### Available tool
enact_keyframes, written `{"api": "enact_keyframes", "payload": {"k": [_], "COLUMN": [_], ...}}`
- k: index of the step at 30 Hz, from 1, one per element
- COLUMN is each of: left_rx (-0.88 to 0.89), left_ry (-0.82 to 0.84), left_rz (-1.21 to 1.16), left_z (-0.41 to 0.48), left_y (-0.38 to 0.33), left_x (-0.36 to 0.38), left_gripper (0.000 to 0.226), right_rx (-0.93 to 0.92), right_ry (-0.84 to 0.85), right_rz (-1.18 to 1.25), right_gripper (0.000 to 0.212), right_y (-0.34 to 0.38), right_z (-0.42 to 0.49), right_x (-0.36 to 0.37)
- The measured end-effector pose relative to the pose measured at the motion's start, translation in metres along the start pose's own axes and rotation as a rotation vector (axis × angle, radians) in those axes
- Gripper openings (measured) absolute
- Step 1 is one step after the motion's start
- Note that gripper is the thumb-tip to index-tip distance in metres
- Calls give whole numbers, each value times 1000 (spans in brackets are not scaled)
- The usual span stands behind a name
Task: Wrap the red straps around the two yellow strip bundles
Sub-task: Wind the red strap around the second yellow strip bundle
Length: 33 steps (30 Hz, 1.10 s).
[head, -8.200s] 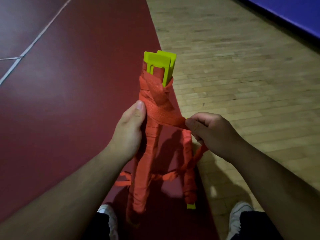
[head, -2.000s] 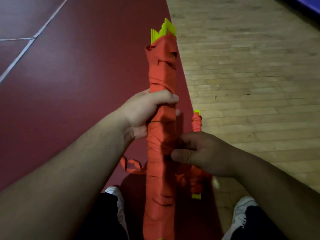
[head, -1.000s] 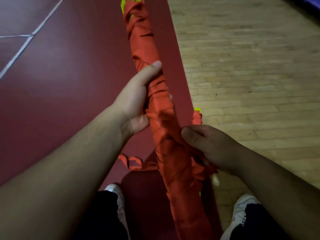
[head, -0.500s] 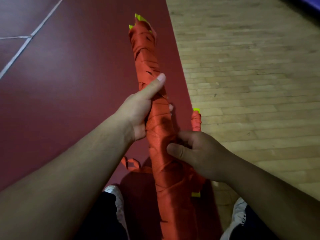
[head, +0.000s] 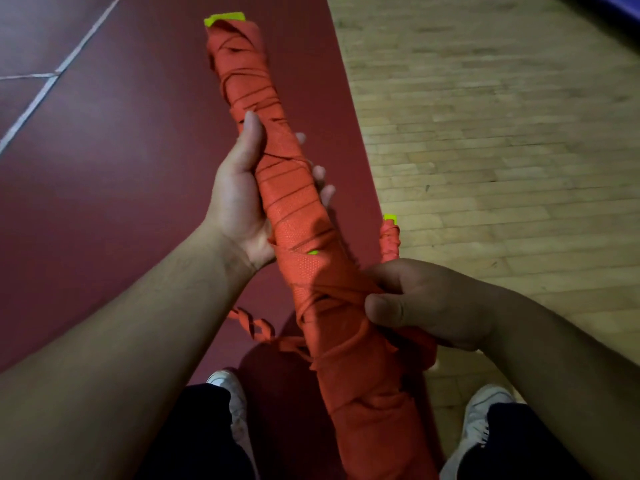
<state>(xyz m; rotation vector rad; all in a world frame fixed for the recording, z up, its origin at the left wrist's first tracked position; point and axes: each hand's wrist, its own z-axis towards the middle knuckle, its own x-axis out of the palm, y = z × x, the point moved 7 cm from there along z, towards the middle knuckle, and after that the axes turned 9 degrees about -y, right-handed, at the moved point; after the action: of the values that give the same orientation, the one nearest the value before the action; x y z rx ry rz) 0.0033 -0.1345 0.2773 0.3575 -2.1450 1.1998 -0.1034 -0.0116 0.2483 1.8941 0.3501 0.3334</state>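
First bundle: the larger yellow strip bundle [head: 298,216] is held up in front of the person, tilted, with its far end leaning left.
Coverage: the red strap [head: 242,81] covers it along nearly all its visible length. Yellow shows only at the far tip [head: 225,19] and through one small gap [head: 313,252] in the turns.
Left hand: the left hand [head: 239,192] grips the upper middle of the first bundle, thumb laid along the wrap and fingers curled round the far side.
Right hand: the right hand [head: 426,303] grips lower down, its thumb pressing bunched strap against the bundle.
Second bundle: the thinner second bundle [head: 390,237] is just beyond the right hand. It is wrapped in red with a yellow end on top, and its lower part is hidden.
Loose tail: a twisted length of strap [head: 252,323] hangs free below the left wrist.
Progress: judged late stage, since both bundles carry wrap.
Remaining: probably taking up the loose tail, closing the gap and securing the end. How the wrap finishes at the near end cannot be told.
Markings: no brand, label or writing is legible.
Surroundings: dark red floor [head: 104,174], wooden boards [head: 502,133] and white shoes [head: 485,403].
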Motion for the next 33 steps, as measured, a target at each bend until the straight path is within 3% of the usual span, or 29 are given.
{"api": "enact_keyframes", "payload": {"k": [3, 4, 6, 8, 11, 13, 16, 18, 22, 27, 31, 33], "left_rx": [14, 18, 28, 44, 57, 95, 161, 150, 80, 17, 15, 48], "left_ry": [-24, -36, -85, -146, -169, -186, -208, -230, -217, -109, -81, -84], "left_rz": [-30, -8, 87, 189, 296, 396, 487, 487, 332, 98, -54, -114], "left_z": [2, 3, 5, 8, 10, 9, 7, 7, 9, 7, 5, 6], "left_y": [0, 1, 4, 4, 2, 1, -1, 0, -1, 1, 1, -1], "left_x": [-3, -3, -7, -14, -20, -21, -18, -18, -17, -4, -3, -5], "left_gripper": [58, 60, 68, 70, 57, 48, 44, 45, 55, 61, 63, 63], "right_rx": [-11, -25, -73, -54, 24, 60, -32, -94, -58, -55, 5, 100], "right_ry": [1, 18, -1, -32, -68, -70, -88, -127, -208, -274, -229, -239], "right_rz": [79, 90, 69, -34, -390, -439, -441, -409, -298, -142, 72, 180], "right_gripper": [81, 72, 34, 14, 43, 41, 42, 50, 89, 52, 68, 87], "right_y": [-2, -1, 7, 12, 6, 6, 15, 20, 14, 5, -16, -31], "right_z": [2, 1, -1, -2, 1, 0, -2, -3, -2, 5, 9, 9], "right_x": [3, 5, 7, 4, -7, -8, -7, -11, -23, -26, -7, 2]}}
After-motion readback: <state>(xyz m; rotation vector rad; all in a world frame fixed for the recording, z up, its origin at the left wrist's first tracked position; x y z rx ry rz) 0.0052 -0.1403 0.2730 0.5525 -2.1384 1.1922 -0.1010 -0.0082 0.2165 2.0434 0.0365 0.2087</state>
